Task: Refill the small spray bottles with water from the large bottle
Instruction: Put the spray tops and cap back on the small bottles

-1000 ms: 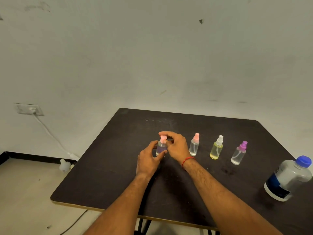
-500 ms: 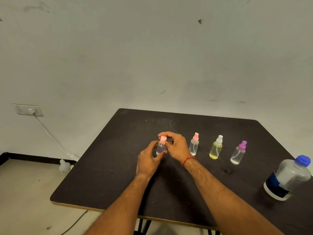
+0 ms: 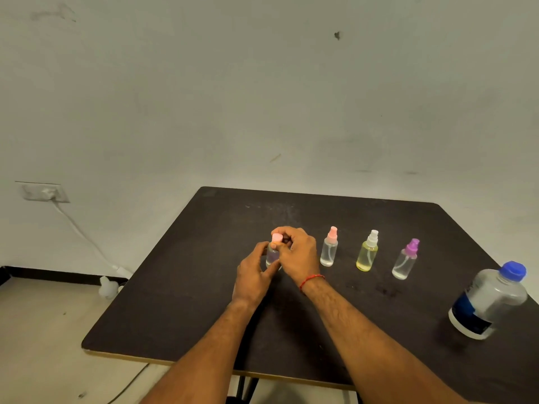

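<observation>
A small clear spray bottle [image 3: 272, 256] with a pink top stands upright on the dark table [image 3: 186, 287], left of centre. My left hand [image 3: 253, 275] holds its body from the left. My right hand [image 3: 297, 255] pinches the pink top [image 3: 276, 237] from the right with curled fingers. To the right stand three more small spray bottles in a row: a pink-topped clear one [image 3: 329, 250], a white-topped yellow one [image 3: 367, 252] and a purple-topped clear one [image 3: 406, 259]. The large bottle [image 3: 490, 300] with a blue cap stands at the table's right edge.
The table's near edge [image 3: 204, 364] runs below my forearms. A wall socket [image 3: 43, 192] with a white cable sits at the left, and a small white object [image 3: 106, 285] lies on the floor by the table's left side.
Both hands stay on the leftmost small bottle; my right fingers have shifted slightly around its pink top. The other bottles have not moved.
</observation>
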The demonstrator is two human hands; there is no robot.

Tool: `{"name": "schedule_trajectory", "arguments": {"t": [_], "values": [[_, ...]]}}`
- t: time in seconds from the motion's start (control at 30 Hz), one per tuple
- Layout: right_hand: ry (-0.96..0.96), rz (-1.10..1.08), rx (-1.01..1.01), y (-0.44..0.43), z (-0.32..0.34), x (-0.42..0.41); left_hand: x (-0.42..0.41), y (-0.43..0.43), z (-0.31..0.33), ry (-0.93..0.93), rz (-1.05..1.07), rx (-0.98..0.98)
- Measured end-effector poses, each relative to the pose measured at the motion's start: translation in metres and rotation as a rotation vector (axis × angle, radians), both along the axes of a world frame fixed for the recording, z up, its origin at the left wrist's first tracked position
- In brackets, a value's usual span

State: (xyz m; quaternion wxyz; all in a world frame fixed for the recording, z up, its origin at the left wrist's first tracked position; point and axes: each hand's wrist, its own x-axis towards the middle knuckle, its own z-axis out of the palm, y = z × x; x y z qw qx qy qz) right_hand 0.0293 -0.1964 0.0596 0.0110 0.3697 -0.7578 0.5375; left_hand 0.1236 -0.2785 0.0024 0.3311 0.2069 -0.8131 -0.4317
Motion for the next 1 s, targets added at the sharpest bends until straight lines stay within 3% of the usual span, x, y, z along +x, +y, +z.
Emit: {"name": "schedule_trajectory", "arguments": {"t": [0.33,0.63,0.8,1.0], "values": [[-0.209,0.008,-0.029,0.023,-0.010,0.001,-0.003,-0.001,-0.004,-0.084,-0.007,-0.016],[-0.189,-0.081,0.032,0.079,-0.028,-0.018,-0.016,-0.003,-0.001,-0.189,0.079,0.026],[-0.203,-0.110,0.012,0.100,-0.029,-0.030,-0.039,0.011,0.000,-0.313,0.117,-0.050],[-0.216,-0.137,-0.004,0.120,-0.032,-0.043,-0.059,0.015,0.001,-0.337,0.140,-0.067]]}}
